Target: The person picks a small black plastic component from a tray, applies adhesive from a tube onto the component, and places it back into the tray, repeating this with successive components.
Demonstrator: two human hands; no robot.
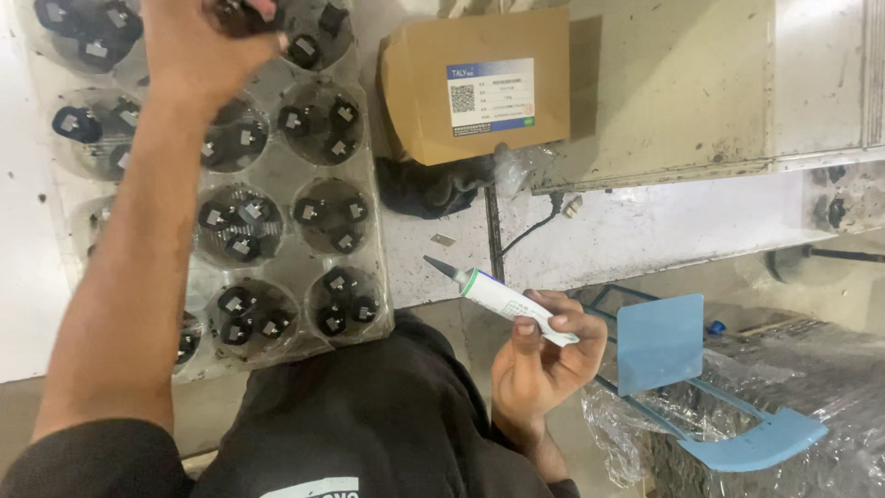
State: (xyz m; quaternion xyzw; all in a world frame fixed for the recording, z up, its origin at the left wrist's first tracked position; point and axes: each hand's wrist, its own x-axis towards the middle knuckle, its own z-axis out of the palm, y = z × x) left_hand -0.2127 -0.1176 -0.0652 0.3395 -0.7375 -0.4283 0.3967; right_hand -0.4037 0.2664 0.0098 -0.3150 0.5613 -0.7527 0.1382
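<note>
The left hand [207, 37] is stretched out to the far end of a clear plastic blister tray [277, 166] and is clenched around a small black part [244, 11] at the top edge of the view; only a sliver of that part shows between the fingers, so its exact shape cannot be told. The tray lies on the pale, scuffed workbench [645, 231] and is divided into round wells, each holding a few small black components [241, 231] with square silver faces. The left forearm crosses the tray's near-left wells diagonally.

The right hand [544, 355] is held close to the body, below the bench edge and well apart from the tray. It grips a white tube [516, 307] with a green band and a dark tapered nozzle [441, 267]; the thumb presses on top of the tube and the fingers curl beneath it. The nozzle points up and to the left, toward the tray's near-right corner, without touching it.

Beyond the tube, a brown cardboard box [479, 83] with a white label sits on the bench, just beside the tray's far-right wells, with a dark crumpled cloth [433, 189] at its near edge. To the right of the right hand stands a light-blue plastic frame [659, 341] over crinkled clear wrapping [793, 387].
</note>
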